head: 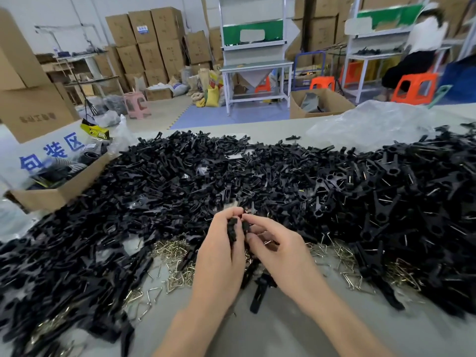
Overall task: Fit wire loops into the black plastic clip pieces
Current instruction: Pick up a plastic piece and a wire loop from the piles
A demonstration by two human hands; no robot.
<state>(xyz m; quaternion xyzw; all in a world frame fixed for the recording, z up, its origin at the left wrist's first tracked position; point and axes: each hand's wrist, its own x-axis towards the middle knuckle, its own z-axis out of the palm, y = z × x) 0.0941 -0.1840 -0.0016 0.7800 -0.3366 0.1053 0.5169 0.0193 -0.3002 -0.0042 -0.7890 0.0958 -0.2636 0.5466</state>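
On my left, an open cardboard box point(51, 197) sits on the table point(283, 331) beside a white sign with blue characters point(43, 153). Crumpled clear plastic point(373, 124) lies far right. Beyond my table: stacked cartons point(152, 42), a pink stool point(136, 104), an orange stool point(414, 88), a white workbench point(255, 65), a seated person point(422, 47).

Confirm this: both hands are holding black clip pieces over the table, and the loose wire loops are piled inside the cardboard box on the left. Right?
Not quite. In the head view the wire loops lie loose on the table near the hands, not in the cardboard box. The left hand and right hand do hold black clip pieces.
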